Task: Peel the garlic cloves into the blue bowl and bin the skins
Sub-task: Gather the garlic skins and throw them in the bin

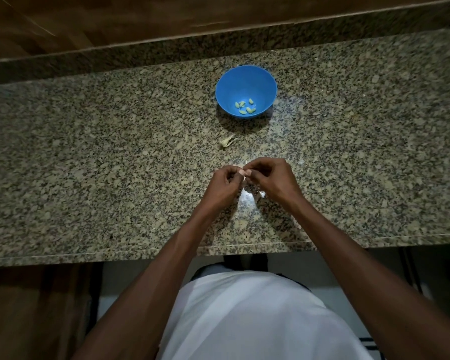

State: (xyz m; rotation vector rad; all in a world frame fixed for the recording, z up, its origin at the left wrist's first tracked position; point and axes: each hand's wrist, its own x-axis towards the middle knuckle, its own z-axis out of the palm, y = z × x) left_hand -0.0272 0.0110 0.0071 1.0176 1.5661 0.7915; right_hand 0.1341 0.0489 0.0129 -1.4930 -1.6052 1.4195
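White shirt fabric [257, 315] fills the bottom of the view, and from either side of it two bare forearms reach up over the near edge of the speckled brown-and-tan granite counter [89, 165]. Both hands meet above the stone, fingers curled, fingertips touching. Left hand [222, 187] and right hand [273, 181] are together pinching one small pale garlic clove [243, 173], which is mostly covered by the thumbs and fingers, so only a sliver of it shows. Just below the hands, some thin whitish garlic skins [260, 194] lie on the counter, partly washed out by a bright reflection. Beyond the hands sits a dry, curled, tan scrap of garlic stem and skin [227, 142], on its own on the stone. Farther back stands the round blue plastic bowl [234, 81], upright, near the rear of the counter. Down in its bottom lie several peeled pale-green garlic cloves [244, 107], bunched loosely together. Behind the counter runs a dark brown wooden panel [115, 19].
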